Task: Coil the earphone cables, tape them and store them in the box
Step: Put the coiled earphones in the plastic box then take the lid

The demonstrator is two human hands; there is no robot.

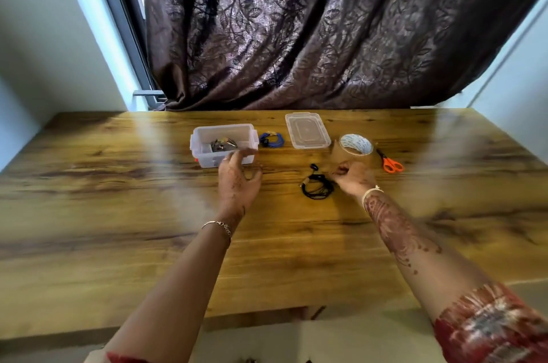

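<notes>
A clear plastic box [204, 152] stands open on the wooden table and holds a coiled earphone [222, 144]. A blue coiled earphone [272, 140] lies just right of the box. A black coiled earphone [316, 189] lies nearer to me, at the table's middle. A brown tape roll [354, 145] stands behind my right hand [353, 177], whose curled fingers reach the coil's right edge; the blur hides whether they pinch it. My left hand [239, 177] hovers at the box's front right corner, fingers loosely curled and holding nothing.
The box's clear lid [307, 130] lies flat behind the black coil. Orange-handled scissors [390, 163] lie right of the tape roll. A dark patterned curtain [296, 36] hangs behind the table's far edge. The table's near edge [267, 312] runs under my forearms.
</notes>
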